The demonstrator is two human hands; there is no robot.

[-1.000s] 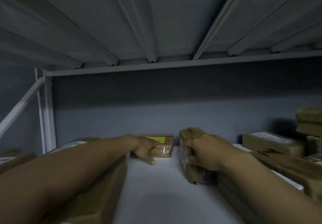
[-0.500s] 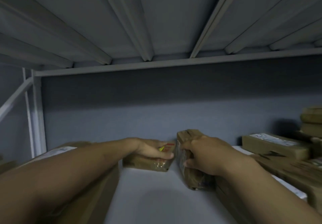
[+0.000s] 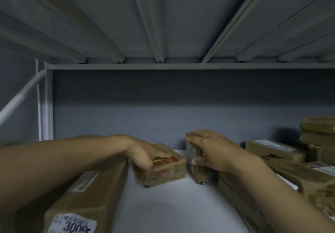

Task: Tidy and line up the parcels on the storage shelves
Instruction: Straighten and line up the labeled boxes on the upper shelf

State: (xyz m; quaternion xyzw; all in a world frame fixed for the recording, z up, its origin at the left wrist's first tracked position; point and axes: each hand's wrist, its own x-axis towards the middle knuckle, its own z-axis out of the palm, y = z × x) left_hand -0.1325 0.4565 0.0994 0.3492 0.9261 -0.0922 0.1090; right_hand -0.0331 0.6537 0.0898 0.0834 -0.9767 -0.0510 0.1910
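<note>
Both arms reach deep into a white shelf (image 3: 174, 200). My left hand (image 3: 145, 154) grips a small taped brown parcel with a red and yellow label (image 3: 166, 171), which lies flat in the middle of the shelf. To its right my right hand (image 3: 210, 153) holds a narrow brown parcel (image 3: 194, 158) that stands on its edge, fingers over its top and thumb on its left face. A small gap separates the two parcels.
A long cardboard box with a white label (image 3: 87, 196) lies along the left side under my left forearm. Several flat parcels (image 3: 275, 153) are stacked at the right, more under my right forearm. The upper shelf's ribbed underside (image 3: 163, 24) hangs low overhead. A white upright post (image 3: 47, 105) stands at the left.
My left hand has taken hold of the labelled parcel and pulled it forward from the back wall. My right hand keeps its hold on the upright parcel, which has barely shifted.
</note>
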